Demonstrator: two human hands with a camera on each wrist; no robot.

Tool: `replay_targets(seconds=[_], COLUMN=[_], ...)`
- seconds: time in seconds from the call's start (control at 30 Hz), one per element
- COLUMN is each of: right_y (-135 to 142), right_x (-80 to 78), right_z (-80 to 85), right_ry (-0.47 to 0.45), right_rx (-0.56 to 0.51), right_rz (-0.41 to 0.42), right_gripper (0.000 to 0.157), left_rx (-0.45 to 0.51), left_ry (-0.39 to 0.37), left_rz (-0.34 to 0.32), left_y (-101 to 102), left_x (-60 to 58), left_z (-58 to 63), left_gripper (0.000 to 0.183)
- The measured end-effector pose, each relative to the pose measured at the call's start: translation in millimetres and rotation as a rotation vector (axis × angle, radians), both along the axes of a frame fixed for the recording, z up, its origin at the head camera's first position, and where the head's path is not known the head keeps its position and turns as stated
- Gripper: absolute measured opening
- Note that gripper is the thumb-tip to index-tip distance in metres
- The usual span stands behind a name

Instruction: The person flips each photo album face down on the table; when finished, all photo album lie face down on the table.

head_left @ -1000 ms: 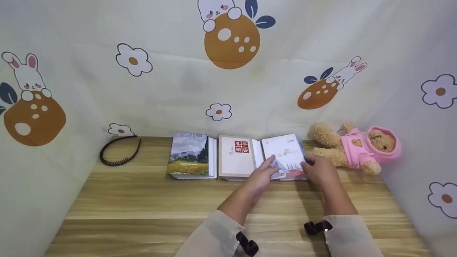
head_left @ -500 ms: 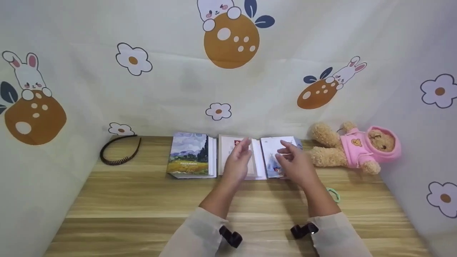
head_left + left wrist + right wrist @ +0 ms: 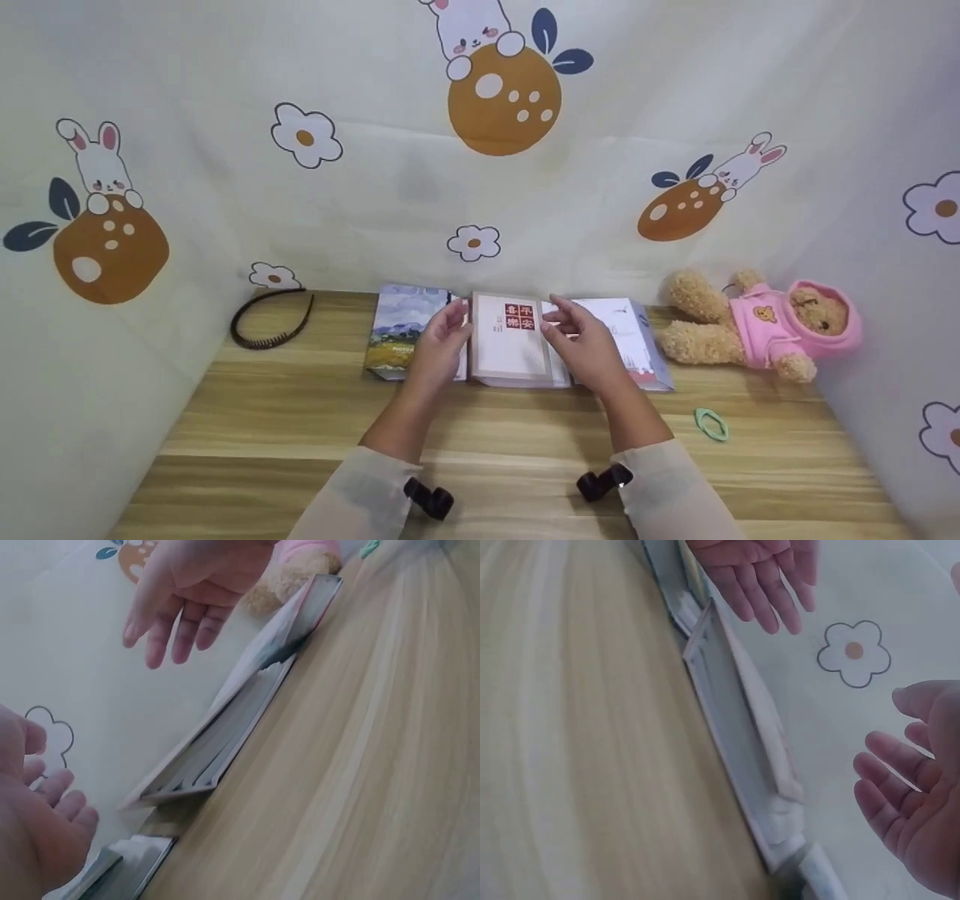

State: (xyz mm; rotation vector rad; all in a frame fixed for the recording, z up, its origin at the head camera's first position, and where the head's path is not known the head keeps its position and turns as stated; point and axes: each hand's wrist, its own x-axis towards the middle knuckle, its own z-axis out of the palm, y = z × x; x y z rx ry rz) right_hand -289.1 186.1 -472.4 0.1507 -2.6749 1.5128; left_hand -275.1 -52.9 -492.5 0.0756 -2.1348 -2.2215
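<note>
Three photo albums lie in a row at the back of the table. My left hand (image 3: 441,346) and right hand (image 3: 589,351) hover on either side of the middle album (image 3: 506,352), which has a cream cover with red square characters. Their fingers are loosely bent and hold nothing. The left hand overlaps the landscape-painting album (image 3: 403,326); the right overlaps the white album (image 3: 628,341) with a coloured lower edge. In the left wrist view, the right hand (image 3: 202,589) stands above the middle album's side. Both palms face each other in the right wrist view.
A teddy bear (image 3: 754,326) in a pink hoodie lies at the right of the albums. A mint-green hair tie (image 3: 711,424) rests in front of it. At the back left lies a dark headband (image 3: 270,326). Fabric walls (image 3: 375,195) enclose the table's back and sides.
Both hands have left the right-hand album and moved leftward to the middle album, spreading apart. The green hair tie has come out from behind the right arm. The head view has shifted slightly.
</note>
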Motion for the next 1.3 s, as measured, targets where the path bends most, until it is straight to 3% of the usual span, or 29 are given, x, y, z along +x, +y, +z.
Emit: replay_targets(seconds=[0.23, 0.37, 0.5, 0.7, 0.83, 1.03, 1.17, 1.3], right_y=[-2.3, -2.8, -4.0, 0.4, -0.5, -7.2, -14.0, -20.0], right_x=[-1.9, 0.3, 5.3, 7.8, 9.4, 14.4, 19.3, 23.0], right_z=[-21.0, -29.2, -29.2, -28.6, -28.6, -19.8, -9.7, -0.9], right_ry=[-0.065, -0.156, -0.183, -0.19, -0.191, -0.18, -0.167, -0.158], right_rx=[-0.073, -0.04, 0.008, 0.038, 0.03, -0.017, -0.065, -0.249], right_rz=[0.025, 0.079, 0.139, 0.147, 0.144, 0.148, 0.176, 0.248], right_gripper=[0.062, 0.067, 0.067, 0.064, 0.061, 0.053, 0.053, 0.056], left_rx=[0.032, -0.062, -0.129, -0.088, -0.075, 0.116, 0.115, 0.093], left_ry=[-0.104, -0.085, -0.083, -0.106, -0.116, -0.11, -0.032, 0.08], left_rz=[-0.198, -0.271, -0.28, -0.287, -0.257, -0.296, -0.299, -0.308], left_y=[-5.0, -6.2, -6.8, -4.7, -3.4, 0.4, 3.0, 7.8], left_x=[0.4, 2.1, 2.8, 2.4, 4.2, 7.8, 10.8, 13.3], left_z=[-11.5, -17.9, -18.7, -18.2, -16.5, -1.2, 10.6, 18.3], left_gripper=[0.067, 0.072, 0.074, 0.073, 0.07, 0.055, 0.053, 0.055])
